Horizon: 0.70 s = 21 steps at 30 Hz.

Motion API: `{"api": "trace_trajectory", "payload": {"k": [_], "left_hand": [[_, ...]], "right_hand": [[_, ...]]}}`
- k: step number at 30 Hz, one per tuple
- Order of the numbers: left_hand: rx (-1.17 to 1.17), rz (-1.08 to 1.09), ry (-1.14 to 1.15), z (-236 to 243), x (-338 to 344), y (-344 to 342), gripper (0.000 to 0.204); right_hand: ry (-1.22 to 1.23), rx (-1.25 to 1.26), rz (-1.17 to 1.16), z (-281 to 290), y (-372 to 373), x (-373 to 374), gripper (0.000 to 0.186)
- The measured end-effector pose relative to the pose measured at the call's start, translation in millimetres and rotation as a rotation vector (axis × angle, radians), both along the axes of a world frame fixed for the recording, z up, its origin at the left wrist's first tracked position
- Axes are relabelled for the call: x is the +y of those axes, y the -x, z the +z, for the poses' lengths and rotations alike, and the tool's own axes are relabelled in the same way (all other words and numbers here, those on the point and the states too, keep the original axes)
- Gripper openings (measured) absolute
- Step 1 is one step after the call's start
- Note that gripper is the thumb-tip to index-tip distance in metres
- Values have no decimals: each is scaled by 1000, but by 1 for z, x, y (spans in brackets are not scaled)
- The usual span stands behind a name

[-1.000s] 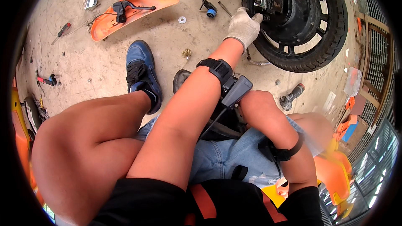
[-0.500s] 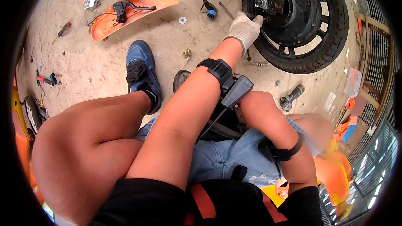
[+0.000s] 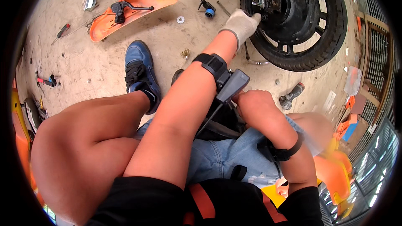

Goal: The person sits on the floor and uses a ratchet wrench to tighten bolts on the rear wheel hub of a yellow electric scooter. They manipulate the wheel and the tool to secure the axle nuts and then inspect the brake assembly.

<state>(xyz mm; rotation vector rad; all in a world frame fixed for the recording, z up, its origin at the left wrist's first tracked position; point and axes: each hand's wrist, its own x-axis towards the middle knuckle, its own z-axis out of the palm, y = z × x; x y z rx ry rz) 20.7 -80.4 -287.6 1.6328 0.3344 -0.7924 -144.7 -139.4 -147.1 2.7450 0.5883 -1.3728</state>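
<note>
My left hand [image 3: 241, 25], in a whitish work glove, reaches to the near left side of a black wheel [image 3: 307, 60] with a chunky tyre. Its fingers are curled in beside the hub [image 3: 293, 21], next to the axle nut [image 3: 258, 1]; what they hold, if anything, is hidden. My bare right hand [image 3: 256, 105] is closed low over my lap, beside a dark object [image 3: 222, 127] between my legs. A grey device strapped to my left forearm partly covers that spot, so what the right fingers grip cannot be made out.
An orange fender [image 3: 144, 6] with a brake lever [image 3: 120, 11] on it lies at the far left. Nearby are a washer [image 3: 180, 19], a spring [image 3: 223, 8], a cable with a blue-ended part [image 3: 209, 12] and a brass-coloured fitting [image 3: 185, 53]. A power tool [image 3: 292, 96] lies right.
My left hand has drawn slightly left and turned a little at the wheel's edge. My right hand stays closed in nearly the same place. The whole view has shifted slightly.
</note>
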Motion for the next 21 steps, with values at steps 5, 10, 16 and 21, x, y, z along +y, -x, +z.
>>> {"api": "trace_trajectory", "payload": {"k": [5, 10, 16, 21], "left_hand": [[-45, -33, 13, 2, 4, -12, 50], [-205, 67, -14, -11, 1, 0, 57], [-102, 44, -51, 16, 5, 7, 69], [-82, 80, -60, 14, 1, 10, 69]], "right_hand": [[-10, -1, -49, -1, 1, -2, 17], [5, -1, -20, -3, 1, 0, 17], [9, 12, 6, -2, -1, -1, 18], [34, 30, 8, 2, -5, 4, 18]]}}
